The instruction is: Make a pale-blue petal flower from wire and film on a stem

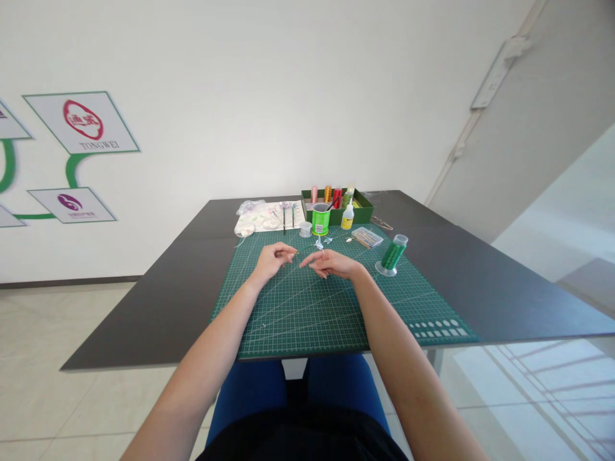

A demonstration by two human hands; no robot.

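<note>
My left hand is closed in a pinch above the green cutting mat. A tiny, thin, goldish thing shows at its fingertips, too small to name. To its right, my right hand hovers with the fingers stretched loosely towards the left hand, and I see nothing held in it. Just beyond the right fingers is a small shiny pale petal-like piece, with another pale piece beside it. Whether a fine thread or wire joins these to my hands is too small to tell.
A green thread spool stands right of my hands. Behind are a clear box of small sticks, a yellow-labelled glue bottle, a bright green tin, a white tub and a green box with spools. Brushes lie on white paper.
</note>
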